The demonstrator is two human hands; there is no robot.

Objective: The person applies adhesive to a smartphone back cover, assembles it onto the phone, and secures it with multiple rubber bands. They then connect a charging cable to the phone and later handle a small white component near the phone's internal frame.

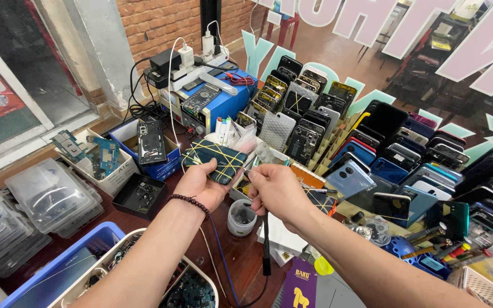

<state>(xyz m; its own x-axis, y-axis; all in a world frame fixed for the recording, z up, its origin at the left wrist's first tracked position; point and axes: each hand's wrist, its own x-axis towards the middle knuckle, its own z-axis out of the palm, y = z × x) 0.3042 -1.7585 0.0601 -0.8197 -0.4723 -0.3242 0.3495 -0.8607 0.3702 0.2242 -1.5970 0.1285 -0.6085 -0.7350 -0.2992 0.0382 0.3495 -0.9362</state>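
Item: dark phone [214, 159] bound with yellow rubber bands, lying at 11 o'clock above centre. Your left hand [201, 185] is gripping it from beneath, fingers curled closed around its lower edge. Your right hand [275, 191] is pinching a thin black cable [266, 239], fist closed. A small white pot [241, 218] is sitting at 6 o'clock below both hands.

The bench [241, 256] was crowded. Bare wood showed only in a narrow near strip between the arms, crossed by a black cable [266, 251] and fronted by a small white cup [241, 217]. Racked phones [372, 142] walled the right and far right; a blue power unit [215, 102] blocked the far side; boxes [144, 154] and clear cases [52, 194] filled the left.
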